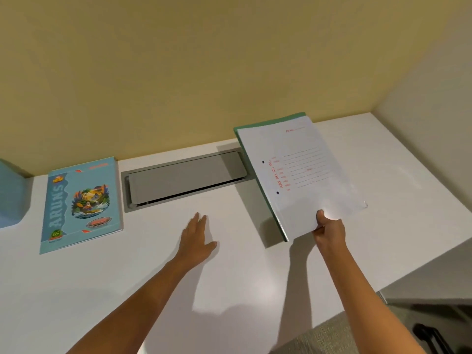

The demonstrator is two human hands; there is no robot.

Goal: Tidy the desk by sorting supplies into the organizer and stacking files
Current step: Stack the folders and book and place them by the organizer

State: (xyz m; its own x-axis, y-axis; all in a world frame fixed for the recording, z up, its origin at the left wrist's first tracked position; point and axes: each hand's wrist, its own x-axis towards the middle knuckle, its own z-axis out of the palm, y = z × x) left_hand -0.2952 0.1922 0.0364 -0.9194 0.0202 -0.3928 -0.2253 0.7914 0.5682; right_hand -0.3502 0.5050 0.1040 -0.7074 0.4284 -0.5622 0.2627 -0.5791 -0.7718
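Observation:
A white file folder (301, 175) with red print and a green back cover is held above the right part of the white desk (153, 277). My right hand (328, 229) grips its near edge, thumb on top. My left hand (196, 241) hovers flat over the desk's middle, fingers extended and holding nothing. A light-blue notebook (81, 203) marked "ARUNS" lies flat at the back left of the desk. A pale blue container (11, 195) shows partly at the far left edge.
A grey cable-hatch lid (184, 178) is set into the desk against the yellow wall (204, 72). The desk's right edge drops off near a grey upholstered seat (329, 338) and a dark object (431, 338).

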